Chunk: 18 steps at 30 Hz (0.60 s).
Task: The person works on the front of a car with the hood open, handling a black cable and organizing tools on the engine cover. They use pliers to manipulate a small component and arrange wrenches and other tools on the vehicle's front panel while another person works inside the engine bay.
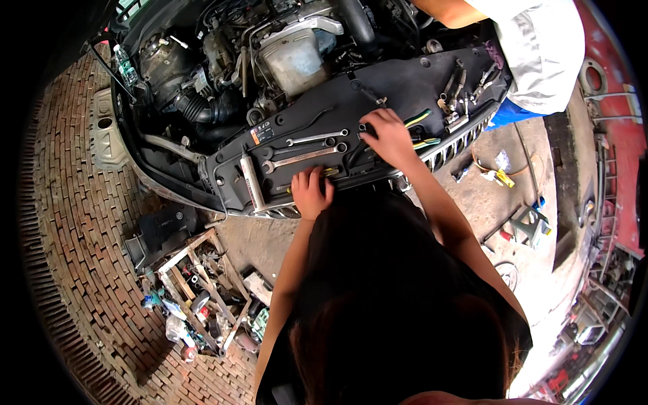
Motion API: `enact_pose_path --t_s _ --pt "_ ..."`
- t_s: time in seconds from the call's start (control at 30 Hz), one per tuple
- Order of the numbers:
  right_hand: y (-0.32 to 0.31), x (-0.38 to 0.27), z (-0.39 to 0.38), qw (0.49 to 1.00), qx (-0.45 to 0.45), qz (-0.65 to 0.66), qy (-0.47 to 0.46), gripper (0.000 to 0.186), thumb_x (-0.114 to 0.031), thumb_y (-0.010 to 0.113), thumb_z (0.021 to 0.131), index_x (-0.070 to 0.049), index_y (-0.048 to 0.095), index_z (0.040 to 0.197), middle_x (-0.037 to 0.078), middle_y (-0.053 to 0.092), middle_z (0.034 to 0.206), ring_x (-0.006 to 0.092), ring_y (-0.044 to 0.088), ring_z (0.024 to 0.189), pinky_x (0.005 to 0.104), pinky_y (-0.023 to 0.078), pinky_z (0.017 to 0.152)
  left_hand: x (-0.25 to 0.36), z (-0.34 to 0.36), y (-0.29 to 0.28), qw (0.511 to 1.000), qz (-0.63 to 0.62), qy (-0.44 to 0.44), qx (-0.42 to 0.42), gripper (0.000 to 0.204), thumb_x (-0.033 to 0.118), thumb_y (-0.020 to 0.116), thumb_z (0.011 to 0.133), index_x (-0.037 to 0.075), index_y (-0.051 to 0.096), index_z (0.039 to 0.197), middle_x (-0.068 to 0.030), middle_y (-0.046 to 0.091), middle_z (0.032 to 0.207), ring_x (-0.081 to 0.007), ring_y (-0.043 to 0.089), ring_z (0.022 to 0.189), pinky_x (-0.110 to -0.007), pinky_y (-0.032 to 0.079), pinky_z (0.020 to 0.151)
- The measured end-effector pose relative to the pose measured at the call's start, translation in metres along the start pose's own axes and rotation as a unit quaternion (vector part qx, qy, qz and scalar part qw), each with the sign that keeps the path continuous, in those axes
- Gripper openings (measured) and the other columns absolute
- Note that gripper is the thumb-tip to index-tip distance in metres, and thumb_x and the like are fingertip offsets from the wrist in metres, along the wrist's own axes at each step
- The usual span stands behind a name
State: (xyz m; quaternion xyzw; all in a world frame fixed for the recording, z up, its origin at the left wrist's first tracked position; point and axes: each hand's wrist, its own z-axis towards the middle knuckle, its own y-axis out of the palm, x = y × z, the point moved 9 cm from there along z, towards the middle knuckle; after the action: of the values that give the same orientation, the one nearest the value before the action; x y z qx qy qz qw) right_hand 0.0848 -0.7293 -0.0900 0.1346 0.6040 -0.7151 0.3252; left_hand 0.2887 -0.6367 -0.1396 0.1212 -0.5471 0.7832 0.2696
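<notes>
Setting: a person leans over the open engine bay of a car, seen from above their dark hair and black top, with both bare forearms reaching forward.
Far left: a brick-paved floor [74, 223] curves round the car's front corner.
Lower left: a wooden crate [202, 297] of mixed tools and bottles sits on the floor, well apart from the hands.
Front panel: a black plastic cover [405, 84] runs across the car's nose and carries loose tools.
Silver tube: a chrome socket handle [252, 181] lies on the cover, just left of the left hand.
Left hand: the left hand [311, 192] rests on the cover's front edge, fingers curled together over a small yellowish tool [330, 173]; I cannot tell whether they grip it.
Wrenches: two combination wrenches [300, 158] lie side by side on the cover, just above the left hand and between the two hands.
Right hand: the right hand [387, 135] presses down on the cover further right, fingers bent and close together at a dark fitting [364, 127]; whether they pinch it is hidden.
Wires: green and yellow wires [420, 118] run out just beside the right hand.
Far right: pliers and sockets [459, 98] are scattered on the cover's end.
Upper right: another person in a white shirt [540, 47] stands by the car.
</notes>
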Motion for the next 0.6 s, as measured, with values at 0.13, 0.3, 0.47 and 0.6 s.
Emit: enact_pose_path --t_s 0.13,0.3,0.47,0.6 --pt "0.034 -0.002 0.002 0.996 -0.062 -0.071 -0.002 0.027 -0.013 0.073 0.070 -0.009 0.061 0.093 0.008 0.058 0.098 0.0292 0.055 0.097 0.0401 0.046 0.086 0.001 0.001 -0.001 1.000 -0.002 -0.001 0.006 0.032 0.017 0.064 0.073 0.008 0.060 0.104 -0.0103 0.057 0.101 -0.0309 0.053 0.090 -0.042 0.044 0.079" --pt "0.056 -0.001 0.007 0.989 -0.090 -0.115 0.022 0.019 -0.010 0.071 0.069 -0.007 0.060 0.084 0.008 0.056 0.090 0.0299 0.058 0.092 0.0416 0.049 0.078 0.003 0.003 -0.004 1.000 -0.012 0.005 0.013 0.030 0.013 0.063 0.074 0.006 0.061 0.103 -0.0110 0.056 0.098 -0.0318 0.052 0.088 -0.041 0.043 0.078" --pt "0.044 0.008 0.011 0.996 -0.073 0.003 0.042 0.016 -0.008 0.068 0.071 -0.009 0.061 0.085 0.010 0.057 0.090 0.0317 0.060 0.087 0.0413 0.050 0.075 0.002 0.000 -0.003 1.000 -0.004 0.008 0.018 0.030 0.017 0.063 0.074 0.008 0.061 0.103 -0.0101 0.057 0.098 -0.0302 0.053 0.087 -0.041 0.044 0.078" --pt "-0.005 0.038 0.027 0.994 0.028 0.011 0.110 0.014 -0.010 0.068 0.071 -0.010 0.063 0.084 0.011 0.059 0.089 0.0323 0.062 0.082 0.0414 0.051 0.075 0.000 -0.001 -0.003 1.000 -0.015 0.009 0.021 0.030 0.014 0.063 0.074 0.006 0.061 0.102 -0.0113 0.056 0.097 -0.0319 0.052 0.088 -0.041 0.043 0.079"
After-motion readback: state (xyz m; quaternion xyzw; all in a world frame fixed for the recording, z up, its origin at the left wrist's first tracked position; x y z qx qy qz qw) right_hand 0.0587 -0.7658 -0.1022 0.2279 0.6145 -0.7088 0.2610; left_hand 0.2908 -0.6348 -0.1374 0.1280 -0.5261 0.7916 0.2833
